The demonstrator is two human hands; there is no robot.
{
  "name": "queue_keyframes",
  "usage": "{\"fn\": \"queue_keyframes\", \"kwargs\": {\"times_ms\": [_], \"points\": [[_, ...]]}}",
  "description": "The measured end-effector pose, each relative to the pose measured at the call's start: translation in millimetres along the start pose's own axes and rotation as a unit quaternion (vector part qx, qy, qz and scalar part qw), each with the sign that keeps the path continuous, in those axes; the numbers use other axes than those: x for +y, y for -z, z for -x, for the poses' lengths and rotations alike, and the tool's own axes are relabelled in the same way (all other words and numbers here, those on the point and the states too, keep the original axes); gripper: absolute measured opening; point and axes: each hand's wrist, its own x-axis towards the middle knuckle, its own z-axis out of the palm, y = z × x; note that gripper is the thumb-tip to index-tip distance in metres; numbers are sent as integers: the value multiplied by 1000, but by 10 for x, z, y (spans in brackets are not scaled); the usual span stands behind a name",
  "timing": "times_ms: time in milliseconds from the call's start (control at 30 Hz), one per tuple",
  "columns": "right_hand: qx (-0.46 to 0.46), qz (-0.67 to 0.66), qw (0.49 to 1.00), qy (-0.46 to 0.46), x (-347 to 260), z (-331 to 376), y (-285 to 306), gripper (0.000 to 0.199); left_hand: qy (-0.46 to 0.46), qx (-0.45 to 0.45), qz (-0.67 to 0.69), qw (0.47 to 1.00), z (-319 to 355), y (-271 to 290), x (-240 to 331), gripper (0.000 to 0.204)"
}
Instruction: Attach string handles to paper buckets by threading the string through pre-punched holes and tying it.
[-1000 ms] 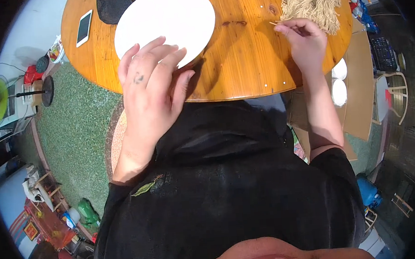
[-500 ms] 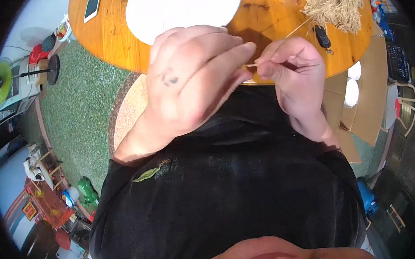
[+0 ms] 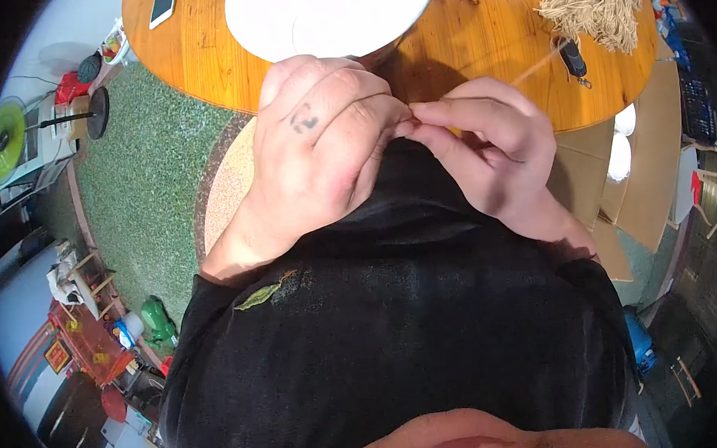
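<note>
My left hand (image 3: 325, 140) is closed, back of the hand up, with its fingers curled under; what they hold is hidden. Its fingertips meet those of my right hand (image 3: 493, 142), which pinches thumb against forefinger. A thin beige yarn strand (image 3: 539, 65) runs from behind my right hand up toward a loose bundle of beige yarn (image 3: 591, 4) on the table's far right. The pinched end is too small to make out. Just beyond my left hand lies a large white round disc (image 3: 329, 16), with a fine curved line across it.
The round wooden table (image 3: 193, 62) also bears a phone (image 3: 163, 6) at far left and a dark key fob (image 3: 573, 59) near the yarn. Cardboard (image 3: 645, 149) lies to the right below the table. A fan (image 3: 8, 139) stands at the left.
My right hand has moved left, bringing its fingertips against my left hand's. The short strand visible between them earlier is now hidden. The view has shifted slightly.
</note>
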Motion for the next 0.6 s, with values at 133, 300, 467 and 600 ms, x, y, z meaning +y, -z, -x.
{"fn": "queue_keyframes", "kwargs": {"times_ms": [133, 300, 467, 600], "points": [[14, 12, 999, 34, -16, -17, 7, 21, 2, -9, -4, 1000, 11, 19, 16, 22], [98, -147, 980, -96, 51, 5, -68, 12, 76, -53, -46, 995, -131, 231, -62, 63], [109, -215, 957, -161, 179, -14, -164, 10, 76, -101, -94, 987, -118, 262, -293, 36], [105, -169, 974, -108, 243, -47, -295, 8, 99, -89, -80, 988, -147, 167, -190, 19]]}}
